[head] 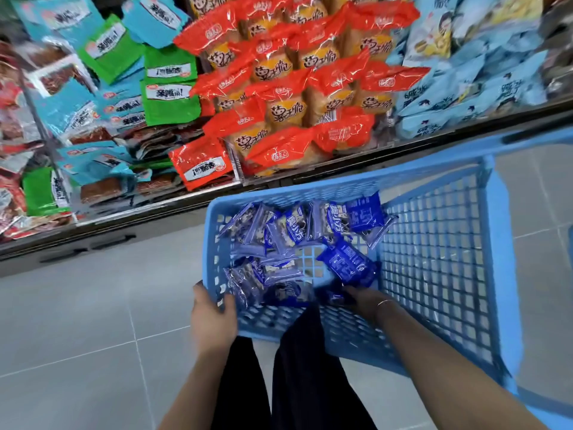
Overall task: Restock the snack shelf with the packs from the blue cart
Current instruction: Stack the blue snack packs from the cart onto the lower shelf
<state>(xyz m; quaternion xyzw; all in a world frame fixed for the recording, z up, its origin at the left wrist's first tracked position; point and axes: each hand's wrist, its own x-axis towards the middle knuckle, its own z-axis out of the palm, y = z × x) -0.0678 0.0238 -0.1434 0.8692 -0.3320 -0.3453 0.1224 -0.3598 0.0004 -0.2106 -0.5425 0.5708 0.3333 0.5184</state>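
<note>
The step in hand looks like picking up: drawing a load from the cart before any of it goes up to the shelf.

Nearest, the left hand [214,308] clasps the cart [434,259] at its 7 o'clock corner, with the thumb hooked over the rim and the palm against the outside of the mesh. It seems to be steadying the basket.

The right hand [362,297], with a thin bracelet [384,302] at the wrist, reaches in over the near wall at about 6 o'clock. Its fingers are buried in blur among the wrappers, so I cannot tell whether they have closed on anything. A dark pack [347,265] lies just beyond the knuckles, touching or nearly so.

The packs [291,231] are blue and clear wrappers heaped loosely on the basket floor. They lie mostly toward 10 to 12 o'clock, with bare mesh showing at the centre and along the 3 o'clock side.

Grey floor [93,321] runs off toward 9 o'clock.

Farther, at 12 o'clock, the shelf [148,206] slants across the view and is already crowded. It holds green packs [167,88] at 10 to 11 o'clock, red packs [294,103] at 12 and pale packs [465,88] at 1 to 2 o'clock. No bay that matches the cart's blue wrappers is plain to see.

By my reckoning, the next move calls for the right hand to gather a few slippery packs at once and lift them clear of the rim. It then has to find their slot up front. Loose film may slide out of a shallow grasp.
</note>
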